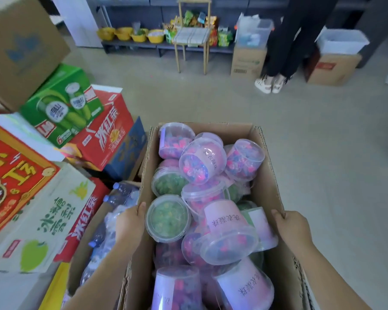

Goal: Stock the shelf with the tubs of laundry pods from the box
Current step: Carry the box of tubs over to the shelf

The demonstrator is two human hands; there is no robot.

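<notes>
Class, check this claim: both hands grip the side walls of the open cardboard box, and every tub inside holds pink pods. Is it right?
No. In the head view some hold green pods, such as the green tub beside the left hand. The rest stands: left hand and right hand grip the side walls of the box.

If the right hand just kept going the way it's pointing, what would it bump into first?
Probably the right wall of the box, which the right hand grips, angled slightly inward. Past that wall lie the tubs, though depth is unclear.
</notes>
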